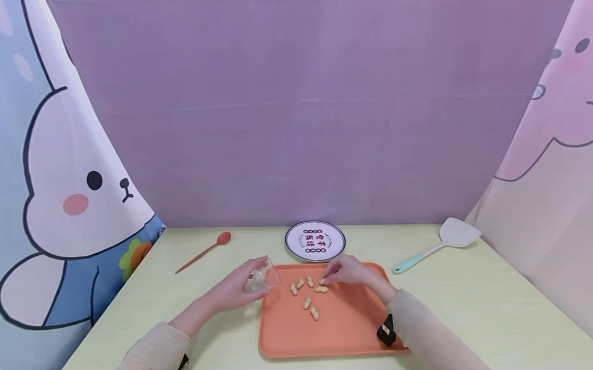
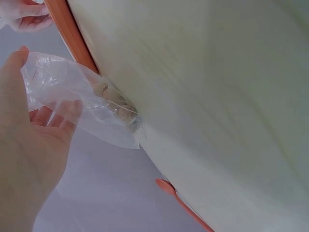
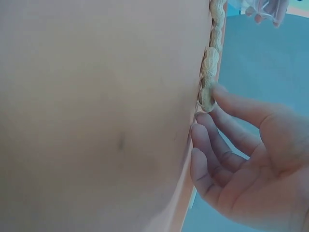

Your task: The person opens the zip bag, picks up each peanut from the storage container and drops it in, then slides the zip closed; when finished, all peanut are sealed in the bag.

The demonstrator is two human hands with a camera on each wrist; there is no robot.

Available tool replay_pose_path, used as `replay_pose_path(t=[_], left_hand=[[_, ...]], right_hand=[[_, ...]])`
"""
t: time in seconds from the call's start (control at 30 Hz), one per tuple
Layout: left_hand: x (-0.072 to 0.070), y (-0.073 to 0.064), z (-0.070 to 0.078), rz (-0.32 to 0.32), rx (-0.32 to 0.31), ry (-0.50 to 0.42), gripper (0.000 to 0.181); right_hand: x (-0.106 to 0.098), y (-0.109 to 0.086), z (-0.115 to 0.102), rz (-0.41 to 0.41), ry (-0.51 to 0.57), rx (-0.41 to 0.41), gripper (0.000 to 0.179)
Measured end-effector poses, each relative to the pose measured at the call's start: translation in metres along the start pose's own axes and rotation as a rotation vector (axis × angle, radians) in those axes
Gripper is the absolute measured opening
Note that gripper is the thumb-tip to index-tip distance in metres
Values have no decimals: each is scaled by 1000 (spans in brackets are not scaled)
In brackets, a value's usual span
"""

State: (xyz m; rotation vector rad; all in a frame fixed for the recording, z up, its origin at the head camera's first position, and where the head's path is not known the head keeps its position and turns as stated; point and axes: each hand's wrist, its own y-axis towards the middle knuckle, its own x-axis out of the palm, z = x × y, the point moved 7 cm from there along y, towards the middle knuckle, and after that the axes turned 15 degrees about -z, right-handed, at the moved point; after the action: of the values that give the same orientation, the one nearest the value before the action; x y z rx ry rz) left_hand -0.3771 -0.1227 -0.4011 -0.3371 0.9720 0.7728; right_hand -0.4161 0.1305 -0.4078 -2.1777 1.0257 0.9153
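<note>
My left hand holds a clear plastic bag by its upper part, just off the left edge of the orange tray. Peanuts in their shells fill the bottom of the bag in the left wrist view. On the tray, my right hand pinches a peanut between thumb and index finger, the other fingers bent beneath. Right below it lies another peanut. Several more unshelled peanuts are spread over the tray's upper middle, among them one peanut nearest the front.
A round white plate with a dark rim and printed characters stands behind the tray. To the left lies an orange-red spoon. A white spatula with a mint handle lies at the right. A purple curtain closes off the back.
</note>
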Motion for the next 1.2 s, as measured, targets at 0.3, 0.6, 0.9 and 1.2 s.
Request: replay_pose_path(t=[0.3,0.6,0.9,1.2], left_hand=[[-1,0,2,4,1,1,79],[-1,0,1,7,2,14,78],[-1,1,2,-6,-15,1,79],[-2,0,2,-2,7,0,80]], right_hand=[[0,-5,0,-24,12,11,14],[0,-4,1,-19,-20,33,16],[-1,-5,6,-15,104,57,15],[-15,-2,-3,67,125,-42,15]])
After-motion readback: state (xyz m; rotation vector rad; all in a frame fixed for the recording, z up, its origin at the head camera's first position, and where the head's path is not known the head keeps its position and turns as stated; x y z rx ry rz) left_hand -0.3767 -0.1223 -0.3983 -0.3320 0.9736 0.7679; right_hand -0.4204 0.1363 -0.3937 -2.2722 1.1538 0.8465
